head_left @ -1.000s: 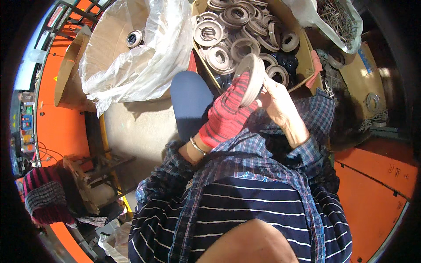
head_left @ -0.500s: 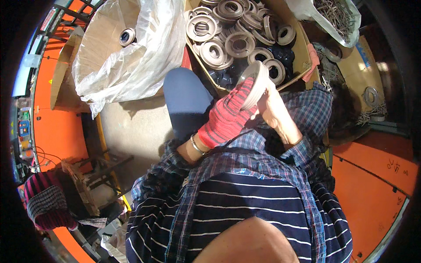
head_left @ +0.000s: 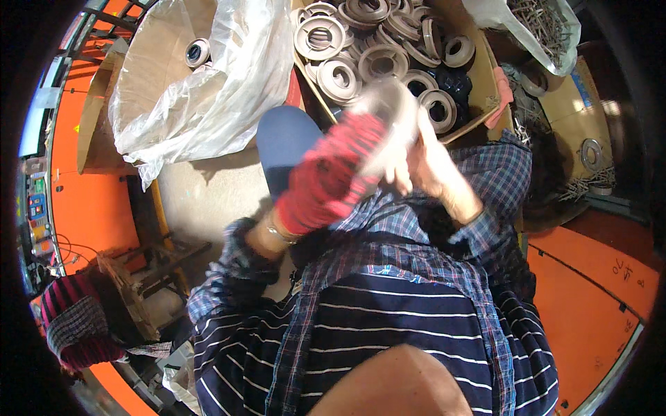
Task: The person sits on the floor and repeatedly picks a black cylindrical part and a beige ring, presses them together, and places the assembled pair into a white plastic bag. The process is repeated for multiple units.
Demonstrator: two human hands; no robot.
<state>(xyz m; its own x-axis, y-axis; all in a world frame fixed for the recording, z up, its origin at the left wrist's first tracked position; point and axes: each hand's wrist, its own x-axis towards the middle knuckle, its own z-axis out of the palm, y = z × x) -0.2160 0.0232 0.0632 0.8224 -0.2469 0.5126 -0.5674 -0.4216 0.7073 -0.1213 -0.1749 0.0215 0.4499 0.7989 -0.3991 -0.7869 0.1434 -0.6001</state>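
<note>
My left hand [head_left: 329, 180], in a red knit glove with black stripes, grips a round beige plastic ring part [head_left: 400, 114]. Both the glove and the ring are smeared by motion, and the glove hides part of the ring. My bare right hand [head_left: 436, 170] is at the ring's right edge, its thumb side pointing up along the rim and its other fingers spread lower down. Whether those fingers touch the ring is hard to make out. Just beyond my hands, a cardboard box [head_left: 495, 98] holds many similar beige rings [head_left: 338, 78] and some black parts [head_left: 454, 84].
At the left, a carton lined with a clear plastic bag [head_left: 239, 83] has a ring with a dark centre [head_left: 197, 53] inside. A bag of thin scrap pieces [head_left: 538, 31] sits at the upper right. Orange panels [head_left: 579, 312] flank both sides. A striped cloth-covered seat [head_left: 80, 322] stands lower left.
My left hand and forearm have shifted left and slightly down, tilting the ring so its face shows more. My right hand stays almost in place, with its fingers more spread.
</note>
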